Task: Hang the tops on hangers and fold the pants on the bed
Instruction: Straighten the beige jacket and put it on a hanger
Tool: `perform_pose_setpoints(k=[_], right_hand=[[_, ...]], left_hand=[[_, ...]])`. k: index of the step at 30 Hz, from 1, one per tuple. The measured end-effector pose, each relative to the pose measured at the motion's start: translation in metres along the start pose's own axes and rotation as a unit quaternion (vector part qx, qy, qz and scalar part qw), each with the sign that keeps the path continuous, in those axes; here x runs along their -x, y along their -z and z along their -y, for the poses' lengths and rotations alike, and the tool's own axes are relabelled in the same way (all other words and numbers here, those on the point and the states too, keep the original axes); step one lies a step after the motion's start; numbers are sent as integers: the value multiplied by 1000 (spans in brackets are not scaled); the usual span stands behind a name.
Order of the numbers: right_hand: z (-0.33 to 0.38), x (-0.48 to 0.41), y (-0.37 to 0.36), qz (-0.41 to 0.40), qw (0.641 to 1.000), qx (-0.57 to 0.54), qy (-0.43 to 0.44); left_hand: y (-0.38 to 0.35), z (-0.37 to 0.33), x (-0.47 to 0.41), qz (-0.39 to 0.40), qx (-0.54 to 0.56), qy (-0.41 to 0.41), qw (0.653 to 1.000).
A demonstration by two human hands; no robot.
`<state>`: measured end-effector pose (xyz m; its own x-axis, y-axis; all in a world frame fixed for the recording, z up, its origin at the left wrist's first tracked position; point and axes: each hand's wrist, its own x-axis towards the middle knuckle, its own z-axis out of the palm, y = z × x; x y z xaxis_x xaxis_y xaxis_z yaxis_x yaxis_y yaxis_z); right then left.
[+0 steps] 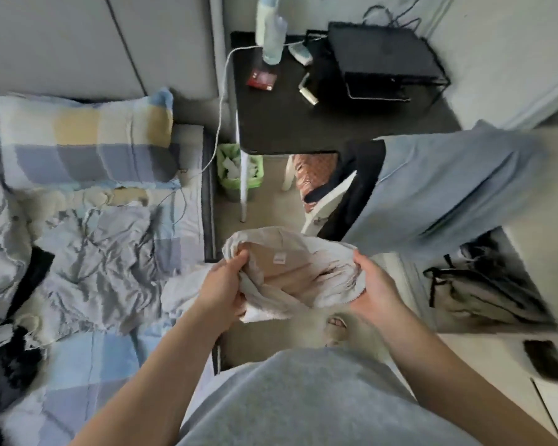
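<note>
A cream-white garment (pixel 303 278) with a small label inside its opening hangs in the air beside the bed's right edge. My left hand (pixel 223 288) grips its left rim and my right hand (pixel 374 284) grips its right rim, stretching the opening between them. Part of the cloth trails down onto the bed (pixel 116 358). On the bed lie a crumpled grey garment (pixel 97 265) and a black garment (pixel 10 365). A pale blue garment (pixel 448 185) is draped at the right, near the desk.
A checked pillow (pixel 84 140) lies at the head of the bed. A black desk (pixel 303 120) holds a bottle (pixel 271 37), a laptop stand and small items. Under it stand a green waste bin (pixel 236 175) and a white chair (pixel 322 204). A bag lies on the floor at the right.
</note>
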<state>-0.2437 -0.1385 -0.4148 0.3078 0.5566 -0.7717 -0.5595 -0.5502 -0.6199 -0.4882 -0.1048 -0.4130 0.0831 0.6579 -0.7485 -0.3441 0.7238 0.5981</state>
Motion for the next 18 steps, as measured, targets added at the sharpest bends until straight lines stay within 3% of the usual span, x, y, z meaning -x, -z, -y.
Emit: perform_pose_setpoints(k=[8, 18], right_hand=[[108, 7, 173, -42, 976, -172, 124], [283, 18, 348, -94, 939, -227, 241]], left_hand=[[-227, 15, -4, 201, -187, -38, 961], [-514, 51, 10, 338, -258, -102, 899]])
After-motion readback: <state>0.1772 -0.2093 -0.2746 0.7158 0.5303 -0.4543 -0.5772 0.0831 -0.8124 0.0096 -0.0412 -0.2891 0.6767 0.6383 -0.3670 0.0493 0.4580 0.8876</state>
